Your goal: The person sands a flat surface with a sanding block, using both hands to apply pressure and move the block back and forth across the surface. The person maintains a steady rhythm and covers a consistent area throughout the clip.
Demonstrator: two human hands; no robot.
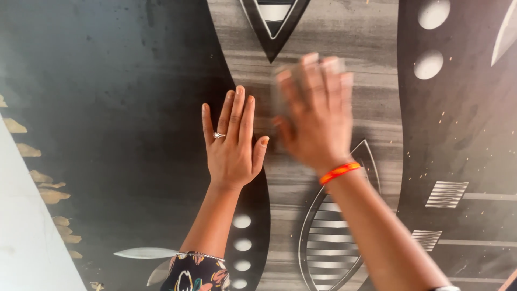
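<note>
Only the head view is on hand, and it looks straight down at a dark decorated panel that fills nearly the whole frame. Its left part is plain black; a grey wood-grain band runs down the middle, and the right part is black again with pale ovals at about one o'clock and small striped blocks at about four o'clock.

At the centre, the left hand lies flat on the panel, palm down, fingers straight and close together, pointing toward twelve o'clock; it is released and grips nothing. A silver ring sits on one of its fingers. A thin bracelet circles the wrist at about six o'clock, above a flower-patterned sleeve.

Just beside it, toward three o'clock, the right hand is spread over the grey band with fingers extended. It is blurred by motion, and something pale and flat seems to lie under the fingertips, but whether the hand presses a sheet or is bare I cannot tell. An orange band wraps the wrist. The two hands' thumbs are very near each other, though contact is unclear.

Below the right hand, at five o'clock, a leaf-shaped outline with stripes is partly covered by the forearm. A row of pale dots runs down beside the left forearm. Along the left edge, at nine o'clock, a white surface borders the panel, where chipped tan patches show.
</note>
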